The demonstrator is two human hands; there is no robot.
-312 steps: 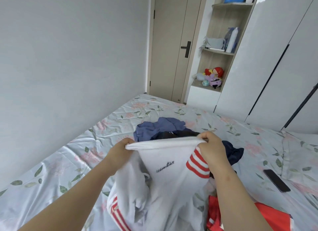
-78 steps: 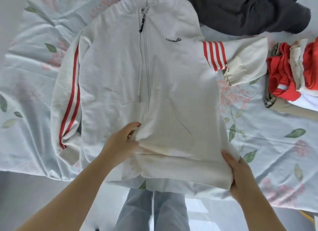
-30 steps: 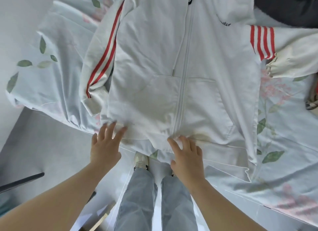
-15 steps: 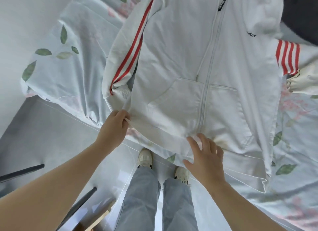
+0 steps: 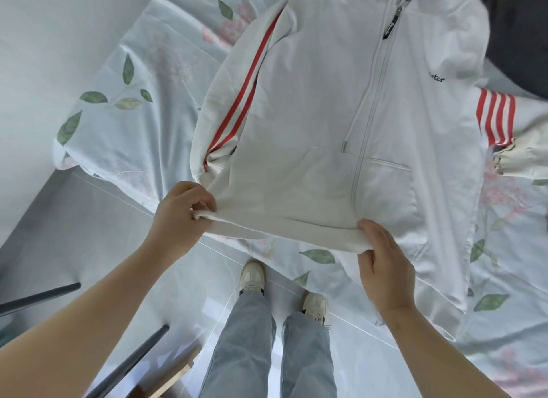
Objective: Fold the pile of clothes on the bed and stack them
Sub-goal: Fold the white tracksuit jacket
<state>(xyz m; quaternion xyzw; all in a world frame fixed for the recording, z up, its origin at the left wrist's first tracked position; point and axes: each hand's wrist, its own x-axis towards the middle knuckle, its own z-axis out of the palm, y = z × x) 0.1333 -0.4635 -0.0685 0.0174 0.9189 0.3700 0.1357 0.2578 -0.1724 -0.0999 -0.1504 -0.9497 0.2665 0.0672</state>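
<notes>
Both hands clamp the near hem (image 5: 281, 234) of the white zip hoodie (image 5: 311, 101), left hand (image 5: 181, 211) at its corner, right hand (image 5: 382, 267) near the zip, hoodie front-up on the bed (image 5: 148, 71); looks like fold start, next carry hem level toward far collar.

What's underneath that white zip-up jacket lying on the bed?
The floral bedsheet shows beside the white jacket and below its hem, which the left hand and right hand grip and hold up. Whatever lies beneath the jacket's middle is covered.
</notes>
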